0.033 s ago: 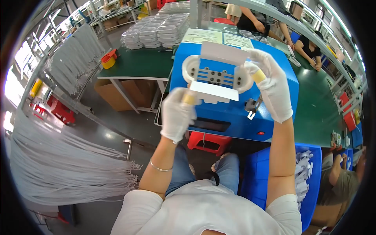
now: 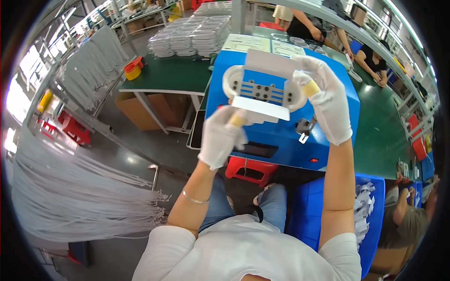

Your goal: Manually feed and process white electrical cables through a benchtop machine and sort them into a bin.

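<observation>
Centrally, a blue machine (image 2: 293, 147) carries a slatted metal fixture (image 2: 261, 92), with a white panel (image 2: 261, 108) on its near side and a paler flap (image 2: 269, 63) on its far side. The left hand (image 2: 221, 138), gloved in white, is at the panel's left end, fingers bent – blur hides whether they grip it. The right hand (image 2: 326, 96), gloved too, is curled beside the fixture's right end – I cannot tell whether it is closed on anything. Green worktop (image 2: 375, 126) stretches off to the right; nearer, also right, a blue bin (image 2: 304, 206) contains white scraps (image 2: 363, 213).
</observation>
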`<state>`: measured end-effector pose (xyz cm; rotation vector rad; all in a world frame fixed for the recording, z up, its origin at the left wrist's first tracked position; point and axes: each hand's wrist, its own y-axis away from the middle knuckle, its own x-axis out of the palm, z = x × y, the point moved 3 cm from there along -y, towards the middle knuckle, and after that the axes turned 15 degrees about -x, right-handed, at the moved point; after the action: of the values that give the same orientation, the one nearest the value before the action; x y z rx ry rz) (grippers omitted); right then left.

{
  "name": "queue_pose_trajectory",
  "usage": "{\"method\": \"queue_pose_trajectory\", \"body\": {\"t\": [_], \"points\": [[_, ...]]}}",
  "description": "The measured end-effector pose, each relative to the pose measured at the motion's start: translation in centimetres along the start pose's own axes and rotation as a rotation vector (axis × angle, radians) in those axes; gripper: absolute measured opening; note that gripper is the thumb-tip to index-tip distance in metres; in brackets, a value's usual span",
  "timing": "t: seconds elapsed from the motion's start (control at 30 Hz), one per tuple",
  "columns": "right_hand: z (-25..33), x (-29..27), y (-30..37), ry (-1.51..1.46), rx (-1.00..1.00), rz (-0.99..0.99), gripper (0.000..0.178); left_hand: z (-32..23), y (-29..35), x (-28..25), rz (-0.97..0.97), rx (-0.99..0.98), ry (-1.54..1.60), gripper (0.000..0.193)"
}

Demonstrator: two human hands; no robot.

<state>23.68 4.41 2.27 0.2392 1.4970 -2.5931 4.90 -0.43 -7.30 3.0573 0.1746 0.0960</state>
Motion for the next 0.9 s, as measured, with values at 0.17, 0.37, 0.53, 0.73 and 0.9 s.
{"method": "queue_pose_trajectory", "body": {"t": [0.17, 0.37, 0.53, 0.73, 0.9], "points": [[0.6, 2.0, -1.0, 0.184, 0.325, 0.156, 0.014, 1.0, -1.0, 0.7, 0.164, -0.082, 0.247, 0.021], [1.7, 0.1, 1.3, 0.371, -0.037, 0.003, 0.027, -0.9, 1.4, -4.9, -0.032, 0.094, -0.112, 0.026], [3.6, -0.9, 3.8, 0.192, -0.082, -0.058, 0.039, -2.5, 9.3, -21.8, -1.597, 0.655, -0.531, 0.017], [4.2, -0.8, 4.4, 0.236, -0.032, -0.027, 0.067, -3.6, 16.3, -33.0, -2.225, 0.417, -0.631, 0.026], [4.3, -0.3, 4.8, 0.184, -0.112, 0.015, 0.064, -4.5, 17.3, -35.7, -1.931, -0.145, -0.727, 0.028]]}}
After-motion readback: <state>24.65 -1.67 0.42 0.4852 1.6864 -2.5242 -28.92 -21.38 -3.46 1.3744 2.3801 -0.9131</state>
